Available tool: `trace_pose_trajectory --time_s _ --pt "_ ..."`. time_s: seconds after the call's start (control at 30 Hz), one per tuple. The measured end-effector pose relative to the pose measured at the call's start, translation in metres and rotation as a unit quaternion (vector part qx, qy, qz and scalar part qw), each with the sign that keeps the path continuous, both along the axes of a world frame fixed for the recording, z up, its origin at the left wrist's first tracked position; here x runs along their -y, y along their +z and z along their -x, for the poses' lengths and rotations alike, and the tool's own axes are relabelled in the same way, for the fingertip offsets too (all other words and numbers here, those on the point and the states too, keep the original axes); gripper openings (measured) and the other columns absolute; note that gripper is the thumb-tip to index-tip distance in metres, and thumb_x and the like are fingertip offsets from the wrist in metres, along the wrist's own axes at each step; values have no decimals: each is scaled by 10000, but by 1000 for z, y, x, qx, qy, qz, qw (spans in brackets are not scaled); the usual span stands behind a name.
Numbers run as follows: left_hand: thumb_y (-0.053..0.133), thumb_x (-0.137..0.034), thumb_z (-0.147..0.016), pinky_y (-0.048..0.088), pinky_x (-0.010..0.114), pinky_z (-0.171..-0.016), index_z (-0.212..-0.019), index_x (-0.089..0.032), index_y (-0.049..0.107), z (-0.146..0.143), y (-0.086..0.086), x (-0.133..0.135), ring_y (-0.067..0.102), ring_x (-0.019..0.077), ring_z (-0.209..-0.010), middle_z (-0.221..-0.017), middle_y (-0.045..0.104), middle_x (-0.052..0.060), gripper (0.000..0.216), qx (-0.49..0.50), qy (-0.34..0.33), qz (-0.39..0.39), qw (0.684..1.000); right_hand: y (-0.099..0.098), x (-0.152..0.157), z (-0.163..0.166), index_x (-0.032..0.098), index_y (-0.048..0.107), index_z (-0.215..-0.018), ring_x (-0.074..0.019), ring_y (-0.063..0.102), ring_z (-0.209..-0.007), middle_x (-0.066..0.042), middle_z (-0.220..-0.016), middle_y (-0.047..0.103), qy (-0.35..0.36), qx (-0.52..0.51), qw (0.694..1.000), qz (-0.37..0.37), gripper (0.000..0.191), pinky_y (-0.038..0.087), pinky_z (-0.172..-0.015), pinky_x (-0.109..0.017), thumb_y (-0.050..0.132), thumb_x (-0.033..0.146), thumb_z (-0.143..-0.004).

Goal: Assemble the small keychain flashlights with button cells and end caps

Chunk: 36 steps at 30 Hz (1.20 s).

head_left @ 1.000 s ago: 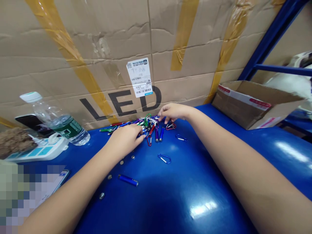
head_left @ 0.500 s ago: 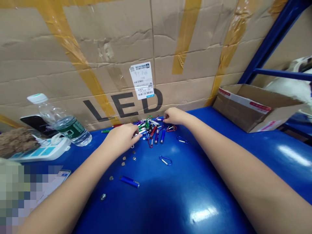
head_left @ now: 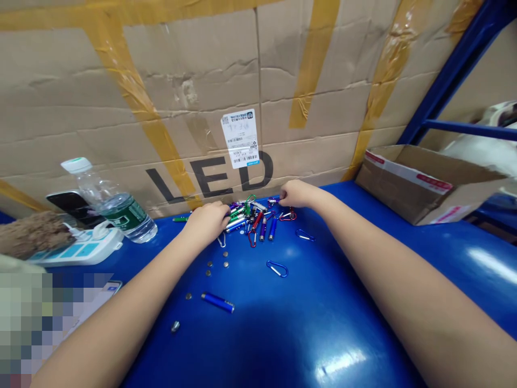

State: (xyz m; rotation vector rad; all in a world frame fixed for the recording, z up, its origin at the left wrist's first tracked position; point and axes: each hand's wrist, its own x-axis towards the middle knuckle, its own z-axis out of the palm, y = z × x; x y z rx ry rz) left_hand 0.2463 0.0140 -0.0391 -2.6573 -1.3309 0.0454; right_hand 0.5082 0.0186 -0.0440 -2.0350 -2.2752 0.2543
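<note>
Metallic-looking, multicoloured slim tubes (head_left: pixel 256 221) lay heaped at 12 o'clock; seemed light, stiff, slippery, best pinched mid-barrel. Left hand (head_left: pixel 208 222) at heap's 9 o'clock, right hand (head_left: pixel 296 193) at 2 o'clock; could not tell either's grasp.

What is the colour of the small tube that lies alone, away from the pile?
The tube is blue; it shows best in the head view.
</note>
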Motion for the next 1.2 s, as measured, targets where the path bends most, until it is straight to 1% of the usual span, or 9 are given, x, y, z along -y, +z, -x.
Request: trace_pose_trajectory --time_s 0.13,0.2,0.37,0.47,0.6,0.7,0.87,1.07,1.2 --pt "424 -269 -856 461 325 -727 -947 -172 646 -8 -1 -18 609 252 -920 -985 651 111 259 6 -11 21 1000 4 -2 -8 173 654 -681 -180 583 -662 -62 -722 658 10 -143 990 16 135 418 -625 -274 617 288 -740" --pt "468 -281 -831 460 328 -729 -928 -175 654 -12 0 -27 616 254 -902 -957 663 110 235 6 -7 39 999 6 -1 -7 176 634 -728 -146 562 -623 -50 -753 657 6 -267 963 35 146 418 -578 -251 587 299 -790" --pt "556 -306 -771 462 323 -671 -893 -191 667 -20 0 -34 627 266 -857 -935 677 112 201 -29 2 37 999 12 8 5 188 574 -945 -95 530 -575 -15 -743 606 -40 -564 815 127 89 461 -571 -210 519 197 -876" --pt "498 -281 -796 458 316 -647 -880 -189 674 -21 -1 -33 630 266 -857 -939 683 121 216 -46 8 3 999 15 14 10 166 563 -976 -96 549 -632 -16 -747 588 -47 -650 737 177 136 509 -662 -225 504 112 -866" --pt "446 -309 -836 457 322 -663 -872 -184 686 -15 4 -36 632 254 -839 -897 698 114 273 2 12 20 1000 15 17 14 163 550 -923 -94 570 -717 -11 -762 569 -30 -719 668 190 206 521 -812 -266 434 14 -841" --pt "451 -364 -842 460 317 -686 -895 -189 695 -11 12 -35 634 233 -823 -903 710 90 305 120 30 44 991 11 15 23 181 502 -797 -82 524 -638 15 -668 505 -41 -730 655 194 183 521 -844 -291 398 49 -870" --pt "521 -393 -804 467 289 -711 -930 -189 706 -23 20 -18 638 196 -822 -911 720 41 302 286 33 96 953 0 9 48 205 474 -743 -95 490 -563 31 -592 463 -93 -729 651 189 244 533 -778 -310 435 345 -938" --pt "554 -331 -795 465 292 -720 -895 -171 699 -44 22 -7 628 180 -790 -882 715 55 238 317 -18 77 945 2 14 68 199 533 -836 -117 604 -761 -19 -769 617 -63 -793 576 189 191 518 -815 -301 401 271 -955" --pt "438 -378 -868 456 301 -678 -838 -155 650 -50 17 -11 613 189 -755 -804 691 73 309 299 28 24 954 7 11 65 197 466 -807 -108 610 -759 -16 -795 617 -127 -804 565 133 170 526 -785 -295 368 191 -945"
